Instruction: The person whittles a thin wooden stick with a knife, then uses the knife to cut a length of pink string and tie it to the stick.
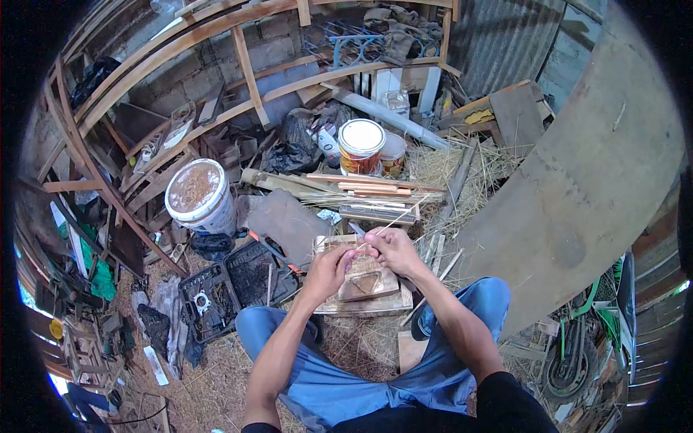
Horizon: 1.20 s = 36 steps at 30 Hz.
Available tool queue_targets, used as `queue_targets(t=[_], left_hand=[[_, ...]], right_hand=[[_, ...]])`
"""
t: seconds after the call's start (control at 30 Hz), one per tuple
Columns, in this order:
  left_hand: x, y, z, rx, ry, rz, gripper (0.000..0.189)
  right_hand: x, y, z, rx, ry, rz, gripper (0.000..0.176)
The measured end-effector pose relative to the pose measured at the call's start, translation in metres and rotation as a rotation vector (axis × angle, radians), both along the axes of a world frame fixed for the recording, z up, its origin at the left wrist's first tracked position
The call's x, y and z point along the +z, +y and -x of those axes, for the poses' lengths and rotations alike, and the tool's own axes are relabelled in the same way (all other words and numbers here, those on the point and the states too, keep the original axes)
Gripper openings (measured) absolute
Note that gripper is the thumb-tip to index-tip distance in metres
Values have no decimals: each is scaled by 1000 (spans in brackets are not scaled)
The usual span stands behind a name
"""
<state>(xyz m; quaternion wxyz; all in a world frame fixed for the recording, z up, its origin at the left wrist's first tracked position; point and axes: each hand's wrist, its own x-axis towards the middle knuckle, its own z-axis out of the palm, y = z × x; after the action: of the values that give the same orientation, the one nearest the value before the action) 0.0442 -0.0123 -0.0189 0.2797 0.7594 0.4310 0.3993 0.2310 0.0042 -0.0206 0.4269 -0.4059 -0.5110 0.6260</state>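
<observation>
A thin pale strip (pixel 399 216), like split bamboo or cane, slants up to the right between my hands. My left hand (pixel 332 270) is closed, pinching the strip's lower end. Fingers curled, my right hand (pixel 393 251) grips a knife whose short grey blade (pixel 356 229) points up and left beside the strip; its handle is hidden in the palm. Below both hands lies a wooden block (pixel 368 285) with a triangular mark, on a wider board (pixel 361 308) between my knees.
Beyond my hands lie stacked wooden sticks (pixel 372 190) and several thin strips. A white bucket (pixel 198 195) stands left, above an open black tool case (pixel 206 299). Paint tubs (pixel 361 144) stand behind. A large sheet (pixel 570 173) leans at right, near a wheel (pixel 570 368).
</observation>
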Motion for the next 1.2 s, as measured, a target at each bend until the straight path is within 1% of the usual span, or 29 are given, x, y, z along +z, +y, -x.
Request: queue_targets(t=[0.07, 0.1, 0.17, 0.2, 0.23, 0.3, 0.33, 0.4, 0.43, 0.5, 0.6, 0.63, 0.7, 0.73, 0.8, 0.83, 0.9, 0.97, 1.03, 1.07, 1.1, 1.13, 1.17, 1.2], left_hand=[[1, 0, 0, 4, -7, 17, 15], [1, 0, 0, 7, -14, 30, 15], [2, 1, 1, 9, 12, 28, 15], [1, 1, 1, 6, 40, 25, 16], [0, 1, 4, 7, 38, 26, 16], [-5, 0, 16, 25, 2, 50, 16], [-3, -2, 21, 22, 4, 52, 16], [2, -4, 28, 27, 120, 174, 17], [2, -2, 28, 26, 117, 170, 17], [-1, 1, 30, 56, 12, 134, 17], [-8, 8, 25, 61, -18, 138, 18], [-7, 7, 22, 64, -22, 132, 18], [-4, 8, 18, 85, -13, 140, 18], [-4, 8, 17, 108, -12, 142, 18], [0, 7, 19, 121, -58, 125, 20], [1, 6, 20, 130, -106, 116, 22], [-2, 8, 23, 145, -105, 125, 23], [-6, 9, 23, 156, -104, 136, 23], [-4, 8, 19, 171, -40, 150, 17], [-10, 8, 16, 167, -40, 152, 17], [-14, 9, 12, 116, -91, 96, 16], [-17, 9, 9, 64, -142, 38, 15], [-20, 9, 6, 61, -143, 38, 15], [-12, 4, 3, 43, -79, 47, 15]], right_hand=[[-1, 6, -4, -42, -68, -24, 30], [-2, 6, -5, -40, -69, -21, 30], [-2, 8, -6, -41, -59, -28, 22], [-7, 10, -4, -66, -43, -79, 22], [-8, 13, -10, -64, -44, -78, 22], [-5, 24, -38, -366, -62, -40, 37], [-3, 29, -54, -354, 12, -22, 38], [3, 36, -72, -359, 160, 43, 39], [5, 35, -72, -361, 158, 38, 39], [6, 26, -66, -348, 246, 60, 41], [15, 9, -27, -206, 134, 52, 44], [10, 6, -17, -93, 143, 49, 46], [1, 0, 4, -95, 230, 87, 45], [-9, 2, 4, -91, 231, 80, 45], [-22, 7, 5, -275, 175, 202, 45], [-23, 9, 2, -271, 175, 202, 45], [-20, 12, -6, -405, 223, 143, 46], [-15, 10, -8, -390, 245, 126, 46], [-9, 6, -5, -148, 185, 15, 41], [-12, 4, 2, -141, 38, -10, 38], [-3, -2, 9, -99, 33, 17, 35], [-8, -2, 13, -40, 43, -25, 34], [-12, -2, 17, 20, 52, -67, 34], [-14, -3, 22, -48, 54, -53, 29]])
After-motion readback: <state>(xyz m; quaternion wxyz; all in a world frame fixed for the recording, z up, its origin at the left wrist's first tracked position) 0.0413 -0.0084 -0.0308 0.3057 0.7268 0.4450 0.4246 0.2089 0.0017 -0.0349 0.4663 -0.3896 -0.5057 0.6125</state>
